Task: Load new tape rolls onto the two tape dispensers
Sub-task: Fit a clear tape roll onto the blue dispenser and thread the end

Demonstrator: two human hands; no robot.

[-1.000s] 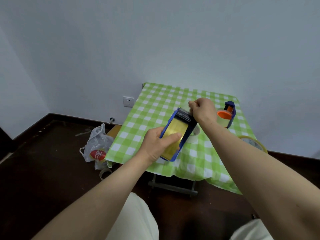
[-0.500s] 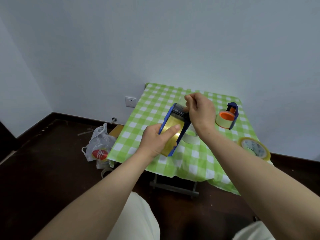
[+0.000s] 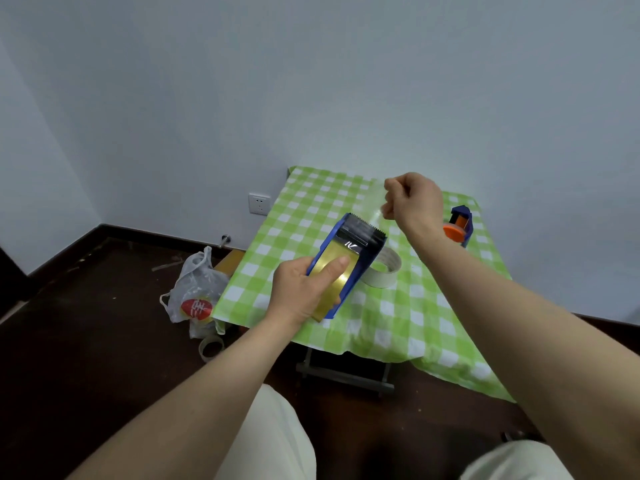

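Two hands busy: left hand (image 3: 304, 292) gripping blue handheld dispenser (image 3: 349, 258) loaded with yellow tape, right hand (image 3: 412, 199) pinching clear tape strip (image 3: 375, 211) beyond serrated blade; next, probably tearing off.

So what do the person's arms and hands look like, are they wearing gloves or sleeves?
No gloves and no sleeves in view. Both forearms are bare from the bottom of the picture up to the wrists, and the left hand and right hand are bare too. No watch, ring or bracelet shows. The only clothing visible is pale cream trousers over the knees below.
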